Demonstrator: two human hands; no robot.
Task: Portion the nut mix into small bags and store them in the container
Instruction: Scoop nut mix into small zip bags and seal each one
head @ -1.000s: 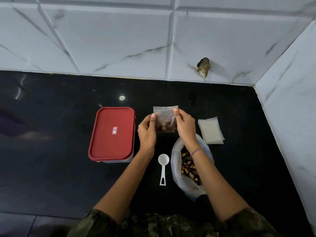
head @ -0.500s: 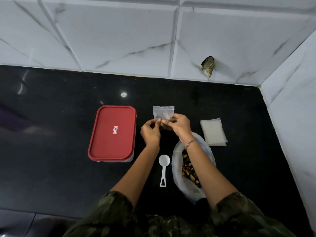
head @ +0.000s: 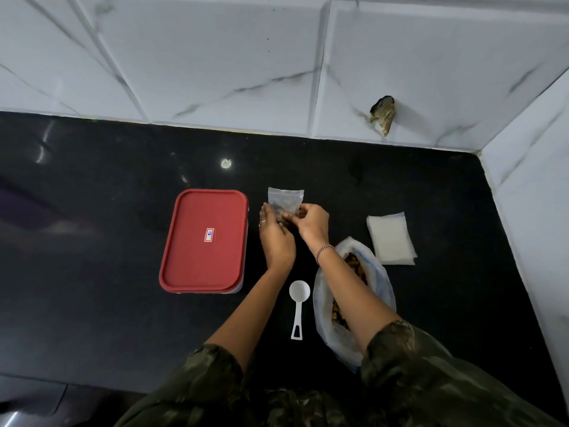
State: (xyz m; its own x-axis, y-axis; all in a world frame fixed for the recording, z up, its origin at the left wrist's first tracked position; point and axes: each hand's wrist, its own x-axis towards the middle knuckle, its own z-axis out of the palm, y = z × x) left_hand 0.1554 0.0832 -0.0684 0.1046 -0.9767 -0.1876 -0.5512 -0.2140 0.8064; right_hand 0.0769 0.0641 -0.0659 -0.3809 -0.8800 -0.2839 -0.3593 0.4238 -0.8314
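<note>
A small clear bag (head: 284, 200) with some nut mix in its lower part stands between my hands over the black counter. My left hand (head: 275, 238) lies against its left side with straight fingers. My right hand (head: 311, 221) pinches the bag's lower middle. The big open bag of nut mix (head: 357, 272) lies under my right forearm. A white plastic scoop (head: 298, 306) lies on the counter between my arms. The container with a red lid (head: 204, 240) stands shut to the left of my hands.
A stack of empty small bags (head: 391, 238) lies right of my hands. White marble-pattern tiles wall the counter (head: 92, 303) at the back and right; a hole (head: 383, 114) shows in the back wall.
The small bag has come down from being held up by its top corners. My hands slid from its top to its lower part and drew close together.
</note>
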